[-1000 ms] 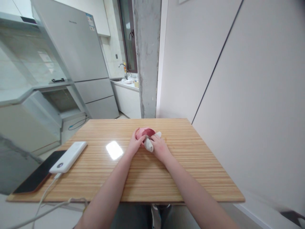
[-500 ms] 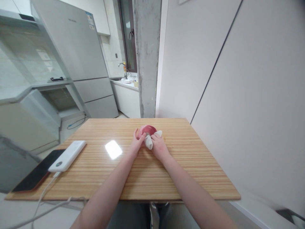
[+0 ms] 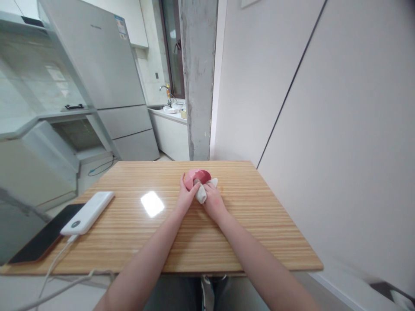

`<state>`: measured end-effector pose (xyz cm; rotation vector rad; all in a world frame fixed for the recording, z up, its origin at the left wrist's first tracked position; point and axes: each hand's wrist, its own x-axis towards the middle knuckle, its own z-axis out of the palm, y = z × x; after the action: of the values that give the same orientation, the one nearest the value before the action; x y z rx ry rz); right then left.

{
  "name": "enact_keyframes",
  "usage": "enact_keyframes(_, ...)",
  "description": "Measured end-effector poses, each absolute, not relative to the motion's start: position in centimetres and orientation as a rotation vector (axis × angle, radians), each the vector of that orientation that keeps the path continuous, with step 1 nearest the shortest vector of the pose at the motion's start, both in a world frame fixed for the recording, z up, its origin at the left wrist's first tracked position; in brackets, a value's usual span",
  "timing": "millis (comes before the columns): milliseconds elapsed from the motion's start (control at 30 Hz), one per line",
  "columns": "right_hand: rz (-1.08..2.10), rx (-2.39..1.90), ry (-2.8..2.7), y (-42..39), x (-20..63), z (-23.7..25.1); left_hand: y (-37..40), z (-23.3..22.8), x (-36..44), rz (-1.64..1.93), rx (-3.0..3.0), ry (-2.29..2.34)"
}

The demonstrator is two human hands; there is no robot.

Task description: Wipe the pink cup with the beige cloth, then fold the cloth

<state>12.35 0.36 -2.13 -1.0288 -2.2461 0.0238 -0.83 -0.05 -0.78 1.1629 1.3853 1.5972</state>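
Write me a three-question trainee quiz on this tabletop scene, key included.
1. Short answer: what does the right hand hold?
2. True or false: the left hand grips the white power bank.
3. Fill in the blank: a white ____ is plugged into the near end of the white power bank.

Key:
1. A white cloth.
2. False; it grips the pink container.
3. Cable.
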Motion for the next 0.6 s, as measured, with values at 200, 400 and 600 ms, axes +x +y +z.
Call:
enact_keyframes(200, 0.052, -0.861, -2.36, 0.9, 12.7, -2.1, 0.5, -0.2, -2.7, 1.397, 1.115, 1.493)
enact_keyframes(400, 0.04, -1.029, -2.252, 0.4, 12.9, -1.9, -0.2, -1.0, -0.5, 1.484, 1.024, 1.337)
enact_keyframes(600, 0.055, -0.902, -2.319, 0.4, 13.1, -1.7, -0.3, 0.3, -2.0, 1.502, 1.168, 1.399)
